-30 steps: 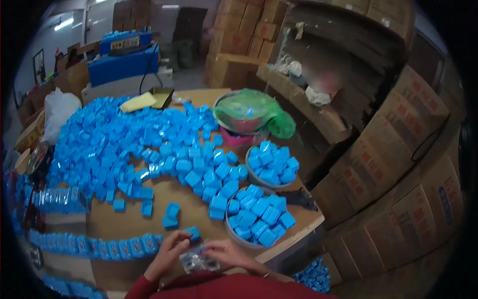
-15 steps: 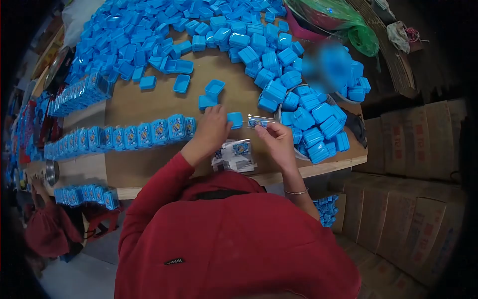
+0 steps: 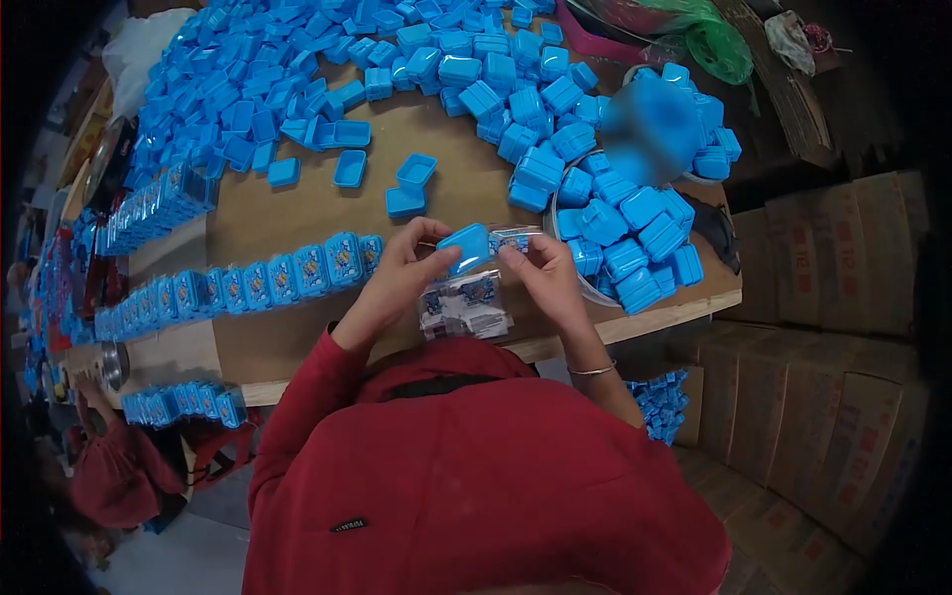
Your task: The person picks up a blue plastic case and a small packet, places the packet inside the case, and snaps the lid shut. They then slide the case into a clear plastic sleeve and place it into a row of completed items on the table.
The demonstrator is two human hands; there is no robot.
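My left hand [image 3: 402,270] grips a small blue plastic box [image 3: 468,245] between thumb and fingers, tilted above the table. Close beside it, my right hand [image 3: 543,278] pinches a clear printed plastic bag [image 3: 514,236], its near end right at the box's edge. A pile of similar printed bags [image 3: 464,305] lies on the table just below both hands. Two loose blue trays [image 3: 416,170] rest beyond my left hand. To the left stands a long row of bagged blue boxes [image 3: 283,280] with printed fronts.
A large heap of blue box parts [image 3: 268,69] covers the far table. Closed blue boxes [image 3: 540,169] spill toward a full basin [image 3: 635,233] at right. Cardboard cartons [image 3: 833,258] are stacked beyond the table's right edge. Another person's red sleeve [image 3: 114,476] shows at lower left.
My left hand has lifted the blue box off the table and brought it up to the bag. My right hand still holds the bag, now beside the box.
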